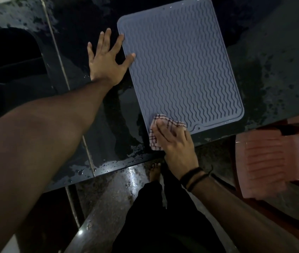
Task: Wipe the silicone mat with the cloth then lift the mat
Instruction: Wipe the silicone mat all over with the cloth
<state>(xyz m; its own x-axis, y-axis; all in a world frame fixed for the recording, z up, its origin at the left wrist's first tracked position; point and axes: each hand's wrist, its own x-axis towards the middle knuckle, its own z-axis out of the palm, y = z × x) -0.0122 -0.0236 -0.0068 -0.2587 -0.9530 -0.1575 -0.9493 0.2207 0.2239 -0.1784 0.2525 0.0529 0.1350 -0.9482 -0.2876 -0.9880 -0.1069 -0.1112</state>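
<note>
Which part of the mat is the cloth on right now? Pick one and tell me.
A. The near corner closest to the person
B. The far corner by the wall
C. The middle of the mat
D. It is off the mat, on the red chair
A: the right hand presses the checked cloth onto the near corner of the silicone mat, while the left hand is spread open at the mat's left edge, fingertips on its rim.

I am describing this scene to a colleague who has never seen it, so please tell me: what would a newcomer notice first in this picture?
First, the large grey silicone mat with wavy ridges, lying flat on the wet dark counter. Next, the right hand pressing a checked cloth on the mat's near left corner, while the left hand, spread open, touches the mat's left edge with its fingertips. A reddish plastic chair stands lower right.
</note>
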